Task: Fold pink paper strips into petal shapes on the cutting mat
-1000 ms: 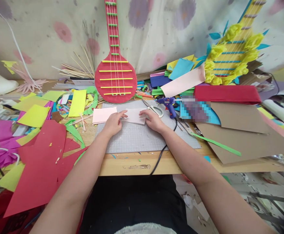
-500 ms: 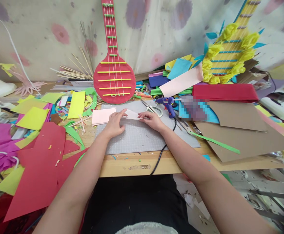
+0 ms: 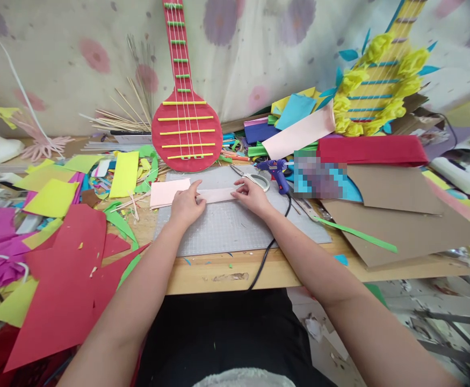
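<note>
Running left-to-right over the mat [image 3: 222, 228], the strip [image 3: 218, 195] bridged left hand [image 3: 188, 205] and right hand [image 3: 251, 196], both half-curled, touching its ends; pinch was indeterminable.

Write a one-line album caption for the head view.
Left hand and right hand at either end of a pale strip over a gray mat, red stringed craft behind.

Over the grey mat [image 3: 235, 231], your right hand [image 3: 253, 198] held a pale paper strip [image 3: 218, 195] by one end, and your left hand [image 3: 186, 207] touched its other end. Scissors [image 3: 247, 175] lay behind the right hand, pink paper [image 3: 164, 193] beside the left.
</note>
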`<state>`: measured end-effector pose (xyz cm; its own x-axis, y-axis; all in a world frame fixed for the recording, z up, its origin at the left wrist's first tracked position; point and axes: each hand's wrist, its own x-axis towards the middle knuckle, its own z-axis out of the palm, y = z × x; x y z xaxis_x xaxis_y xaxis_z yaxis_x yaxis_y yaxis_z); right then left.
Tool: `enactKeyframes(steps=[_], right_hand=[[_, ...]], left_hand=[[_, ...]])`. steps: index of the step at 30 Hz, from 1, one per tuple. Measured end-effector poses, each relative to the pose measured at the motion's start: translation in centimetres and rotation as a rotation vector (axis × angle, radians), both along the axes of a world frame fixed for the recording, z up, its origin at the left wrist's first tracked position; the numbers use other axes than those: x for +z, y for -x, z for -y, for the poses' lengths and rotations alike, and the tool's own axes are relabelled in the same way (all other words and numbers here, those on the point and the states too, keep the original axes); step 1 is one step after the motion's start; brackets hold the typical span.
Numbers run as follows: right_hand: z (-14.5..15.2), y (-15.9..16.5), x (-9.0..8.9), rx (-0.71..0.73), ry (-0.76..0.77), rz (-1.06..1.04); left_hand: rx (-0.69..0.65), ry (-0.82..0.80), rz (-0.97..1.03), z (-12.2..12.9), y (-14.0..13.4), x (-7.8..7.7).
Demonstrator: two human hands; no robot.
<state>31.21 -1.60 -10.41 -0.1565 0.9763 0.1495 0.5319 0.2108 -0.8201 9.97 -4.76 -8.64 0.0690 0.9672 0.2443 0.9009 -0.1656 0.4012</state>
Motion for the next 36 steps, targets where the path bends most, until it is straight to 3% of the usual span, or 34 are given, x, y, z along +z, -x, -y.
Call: enactKeyframes(steps=[9, 17, 24, 36], right_hand=[[-0.1, 1.5, 0.3, -0.124, -0.087, 0.257], [0.0, 2.5, 0.6, -0.19, -0.114, 0.538], [0.3, 2.4, 0.6, -0.146, -0.146, 0.558], [0.0, 2.3, -0.4, -0.096, -0.23, 0.648]], left_hand=[[0.147, -0.028, 0.026, -0.9, -0.3, -0.6], [0.169, -0.05, -0.158, -1.1, -0.8, -0.8], [0.185, -0.089, -0.225, -1.3, -1.0, -1.0], [0.065, -0.088, -0.248, -1.4, -0.6, -1.4]])
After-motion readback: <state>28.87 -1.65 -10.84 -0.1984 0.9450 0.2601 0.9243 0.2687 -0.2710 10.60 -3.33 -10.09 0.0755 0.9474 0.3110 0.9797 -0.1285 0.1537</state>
